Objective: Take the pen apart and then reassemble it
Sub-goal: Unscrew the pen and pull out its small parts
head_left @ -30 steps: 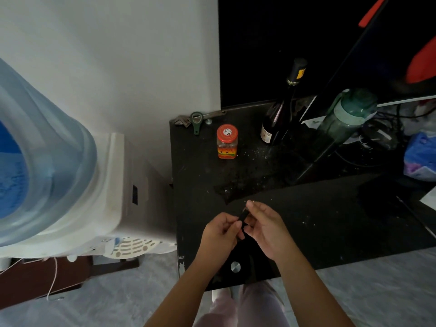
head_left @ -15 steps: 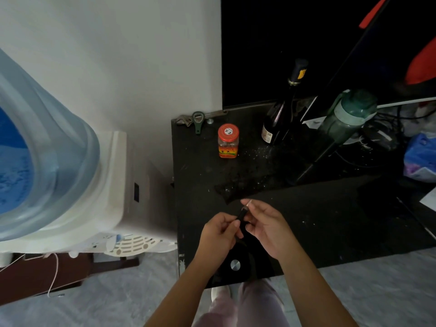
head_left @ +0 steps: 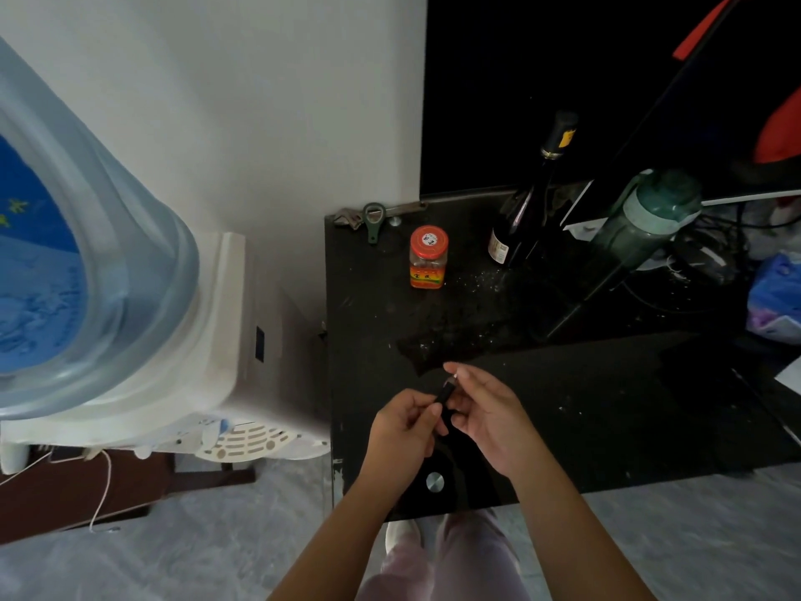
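A short black pen (head_left: 446,391) with a pale tip pointing up and away is held between both hands above the front of the black table (head_left: 607,396). My left hand (head_left: 403,431) pinches its lower end with thumb and forefinger. My right hand (head_left: 485,409) holds the upper part, fingertips near the pale tip. Most of the pen's barrel is hidden by my fingers, and the dim light keeps me from telling whether it is in one piece.
At the back of the table stand an orange-lidded jar (head_left: 428,262), a dark wine bottle (head_left: 531,206) and a green flask (head_left: 641,227). A bottle opener (head_left: 373,221) lies at the back left corner. A water dispenser (head_left: 130,323) stands to the left.
The hands stay together on the pen; the right fingers have shifted slightly up toward its pale tip. The view has drifted a little.
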### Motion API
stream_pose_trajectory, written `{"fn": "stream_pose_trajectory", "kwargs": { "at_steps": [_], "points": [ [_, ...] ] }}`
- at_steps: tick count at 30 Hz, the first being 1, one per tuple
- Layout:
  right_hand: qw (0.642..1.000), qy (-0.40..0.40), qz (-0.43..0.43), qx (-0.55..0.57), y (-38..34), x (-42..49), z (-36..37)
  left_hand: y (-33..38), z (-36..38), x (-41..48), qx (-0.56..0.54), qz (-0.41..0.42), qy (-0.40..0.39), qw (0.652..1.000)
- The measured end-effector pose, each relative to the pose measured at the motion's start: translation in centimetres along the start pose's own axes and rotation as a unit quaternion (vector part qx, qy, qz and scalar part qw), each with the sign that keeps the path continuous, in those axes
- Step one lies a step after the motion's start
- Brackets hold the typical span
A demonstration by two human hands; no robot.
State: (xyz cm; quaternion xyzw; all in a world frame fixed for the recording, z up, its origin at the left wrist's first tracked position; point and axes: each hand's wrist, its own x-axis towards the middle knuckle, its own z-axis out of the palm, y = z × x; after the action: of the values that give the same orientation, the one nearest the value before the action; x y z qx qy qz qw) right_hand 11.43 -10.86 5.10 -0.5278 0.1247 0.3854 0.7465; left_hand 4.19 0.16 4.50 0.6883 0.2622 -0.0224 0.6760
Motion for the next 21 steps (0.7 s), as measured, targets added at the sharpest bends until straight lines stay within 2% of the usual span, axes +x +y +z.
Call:
{"fn": "stream_pose_trajectory", "kwargs": {
  "at_steps": [6,14,17,19,21],
  "points": [
    [0.999,0.018,-0.003,-0.027,-0.1,-0.2,0.3,-0.4,-0.3,-0.3,0.004,-0.002,-0.006,1.0],
    [0.997,0.057,-0.054,0.019,-0.4,0.1,-0.8,-0.8,-0.9,-0.3,0.004,-0.012,-0.028,1.0],
    [0.992,0.096,-0.073,0.026,-0.4,0.7,-1.6,-0.8,-1.0,-0.2,0.006,-0.01,-0.029,1.0],
    [0.985,0.141,-0.091,-0.036,0.0,1.3,-2.3,-0.9,-1.1,-0.2,0.013,-0.01,-0.023,1.0],
    [0.967,0.18,-0.103,-0.147,0.6,2.2,-3.5,-1.1,-1.2,0.0,0.017,-0.01,-0.016,1.0]
  ]
}}
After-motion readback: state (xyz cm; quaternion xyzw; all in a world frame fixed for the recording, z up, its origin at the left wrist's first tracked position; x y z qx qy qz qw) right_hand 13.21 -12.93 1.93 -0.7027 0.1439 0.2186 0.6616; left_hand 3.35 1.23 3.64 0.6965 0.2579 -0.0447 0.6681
